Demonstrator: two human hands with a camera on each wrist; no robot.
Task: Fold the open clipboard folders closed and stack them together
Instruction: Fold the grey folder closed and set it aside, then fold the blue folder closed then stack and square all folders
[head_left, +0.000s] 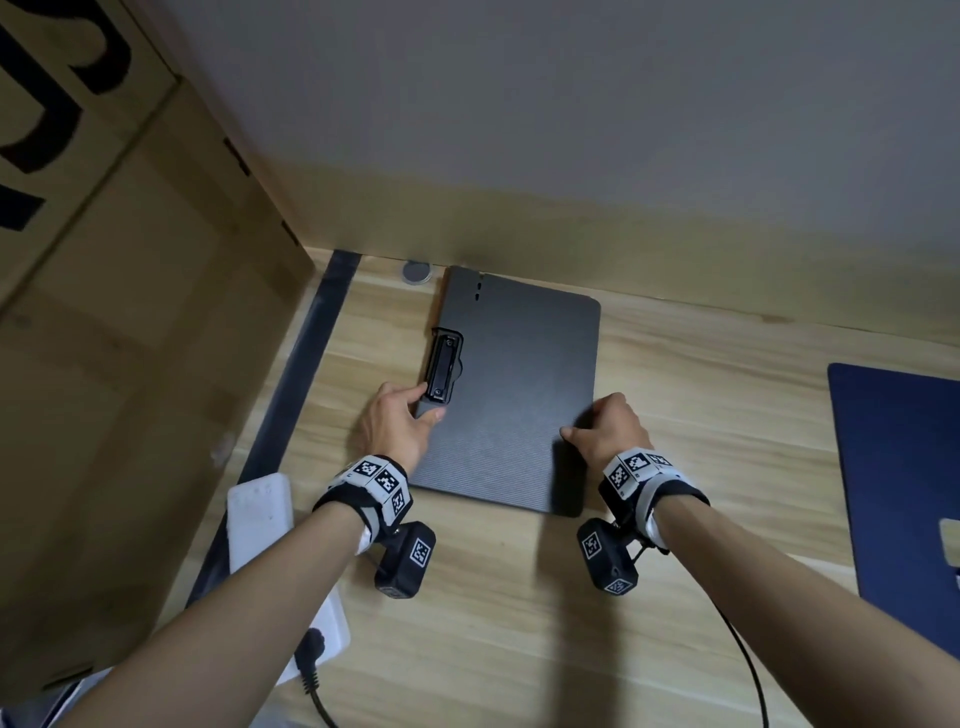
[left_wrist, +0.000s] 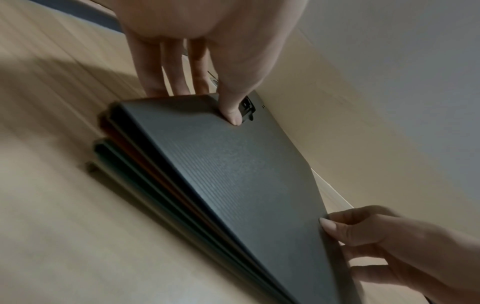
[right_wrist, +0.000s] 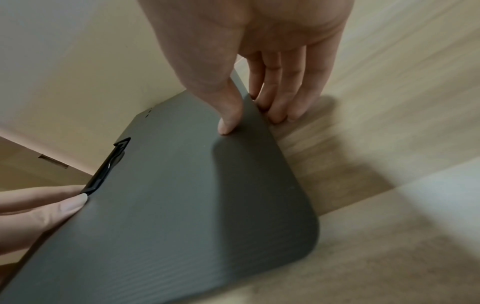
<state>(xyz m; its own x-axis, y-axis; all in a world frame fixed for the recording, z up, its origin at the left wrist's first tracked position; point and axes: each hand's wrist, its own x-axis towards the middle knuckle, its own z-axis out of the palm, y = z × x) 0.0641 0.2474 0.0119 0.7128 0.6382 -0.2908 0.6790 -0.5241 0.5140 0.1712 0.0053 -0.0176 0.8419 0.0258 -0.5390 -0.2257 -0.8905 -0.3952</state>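
A dark grey ribbed clipboard folder (head_left: 514, 384) lies closed on top of a stack of folders (left_wrist: 145, 164) on the wooden table, against the wall. Its black clip (head_left: 442, 371) sits at the left edge. My left hand (head_left: 400, 421) grips the left edge just below the clip, thumb on top (left_wrist: 233, 115), fingers under the edge. My right hand (head_left: 605, 426) pinches the right edge, thumb on the cover (right_wrist: 228, 123), fingers curled beneath (right_wrist: 280, 111). A dark blue folder (head_left: 898, 483) lies open at the far right of the table.
A large cardboard box (head_left: 104, 312) stands at the left. A white power strip (head_left: 270, 551) with a black cable lies beside it near the table's edge. A small round grey disc (head_left: 416, 272) sits by the wall behind the stack.
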